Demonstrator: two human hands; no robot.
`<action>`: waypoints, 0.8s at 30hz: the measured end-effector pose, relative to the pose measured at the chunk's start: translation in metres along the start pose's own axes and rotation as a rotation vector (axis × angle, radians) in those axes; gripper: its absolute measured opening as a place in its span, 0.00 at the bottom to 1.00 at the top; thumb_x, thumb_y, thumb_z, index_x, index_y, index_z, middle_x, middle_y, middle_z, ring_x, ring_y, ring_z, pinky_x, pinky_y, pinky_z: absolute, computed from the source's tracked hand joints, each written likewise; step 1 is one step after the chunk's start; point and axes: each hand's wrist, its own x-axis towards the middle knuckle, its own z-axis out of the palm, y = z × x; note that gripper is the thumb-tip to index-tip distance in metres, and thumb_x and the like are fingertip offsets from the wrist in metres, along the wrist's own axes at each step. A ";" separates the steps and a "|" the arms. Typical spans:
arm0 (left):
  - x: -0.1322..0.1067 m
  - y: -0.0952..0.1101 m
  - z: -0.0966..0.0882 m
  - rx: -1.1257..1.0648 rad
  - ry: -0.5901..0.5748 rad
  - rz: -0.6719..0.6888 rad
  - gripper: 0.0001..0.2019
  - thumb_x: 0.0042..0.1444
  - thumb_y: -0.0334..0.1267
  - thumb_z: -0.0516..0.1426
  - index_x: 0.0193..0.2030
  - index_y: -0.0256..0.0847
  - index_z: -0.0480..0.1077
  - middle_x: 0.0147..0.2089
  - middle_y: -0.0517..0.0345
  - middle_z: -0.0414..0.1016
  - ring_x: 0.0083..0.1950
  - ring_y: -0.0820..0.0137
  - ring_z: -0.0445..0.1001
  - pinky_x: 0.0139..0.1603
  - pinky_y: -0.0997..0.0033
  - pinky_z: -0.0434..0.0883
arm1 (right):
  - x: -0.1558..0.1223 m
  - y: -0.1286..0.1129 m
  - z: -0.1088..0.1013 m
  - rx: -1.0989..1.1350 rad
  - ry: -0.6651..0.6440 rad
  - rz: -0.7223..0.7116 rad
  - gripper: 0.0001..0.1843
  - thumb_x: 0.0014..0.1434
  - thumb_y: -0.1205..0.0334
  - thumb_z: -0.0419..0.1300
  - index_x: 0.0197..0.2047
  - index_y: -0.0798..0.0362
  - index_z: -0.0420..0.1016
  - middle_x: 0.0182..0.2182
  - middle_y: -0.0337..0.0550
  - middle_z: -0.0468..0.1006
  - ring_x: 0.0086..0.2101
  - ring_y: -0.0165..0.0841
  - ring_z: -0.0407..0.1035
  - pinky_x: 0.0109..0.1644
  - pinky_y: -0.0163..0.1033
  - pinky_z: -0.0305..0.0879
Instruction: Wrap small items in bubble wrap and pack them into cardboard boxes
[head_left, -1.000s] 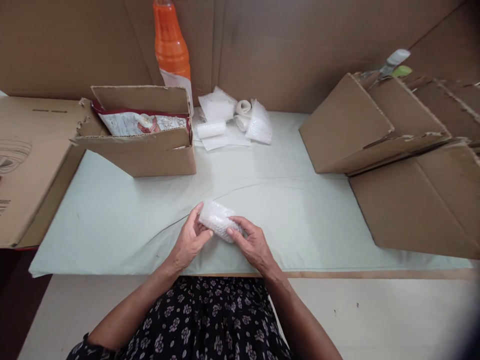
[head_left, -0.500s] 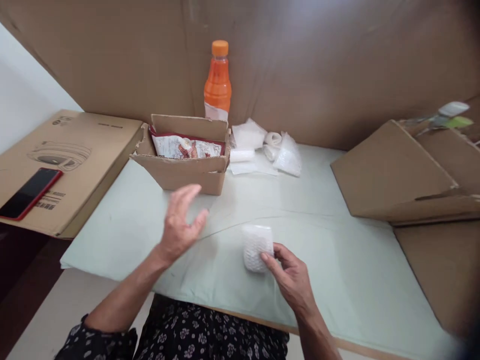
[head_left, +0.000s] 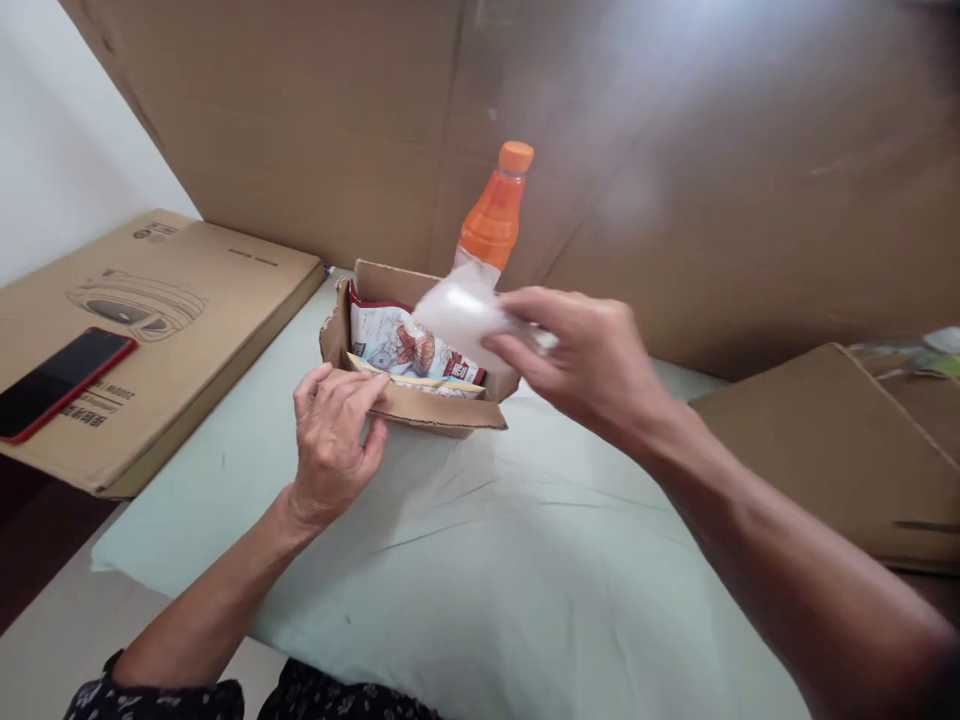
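First comes the pale green surface, spreading this side of both grips. The left grip lies with bent fingers over the near flap of the small open box, thumb outside; whether it pinches the cardboard, I cannot tell. Beyond it to the right, the right grip pinches a white bundle, slightly blurred. That bundle juts leftward from the fingers, over the box's opening; contact with the printed packet inside is unclear. Behind the bundle stands the orange bottle. The step in hand looks like boxing the bundle; the next move probably calls for lowering it clear of the rim before loosening the right grip.
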 end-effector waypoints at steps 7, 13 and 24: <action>0.009 -0.005 -0.002 -0.004 -0.026 0.016 0.24 0.57 0.24 0.54 0.60 0.43 0.67 0.43 0.55 0.81 0.51 0.63 0.80 0.66 0.49 0.66 | 0.077 -0.025 0.091 -0.174 -0.680 -0.146 0.03 0.59 0.67 0.66 0.37 0.54 0.82 0.33 0.45 0.83 0.35 0.39 0.77 0.36 0.37 0.63; 0.016 -0.013 0.007 0.003 0.003 0.026 0.23 0.59 0.26 0.55 0.62 0.44 0.67 0.43 0.56 0.80 0.55 0.60 0.78 0.70 0.47 0.62 | 0.081 -0.033 0.104 -0.410 -0.663 -0.188 0.10 0.62 0.67 0.62 0.44 0.58 0.83 0.40 0.56 0.85 0.42 0.45 0.80 0.44 0.42 0.68; -0.017 -0.073 0.003 -0.423 -0.034 -0.619 0.31 0.58 0.44 0.64 0.67 0.45 0.64 0.68 0.46 0.68 0.69 0.55 0.68 0.70 0.49 0.65 | -0.066 0.043 0.009 0.194 0.085 0.362 0.14 0.61 0.51 0.60 0.40 0.52 0.80 0.34 0.46 0.84 0.32 0.37 0.76 0.37 0.42 0.70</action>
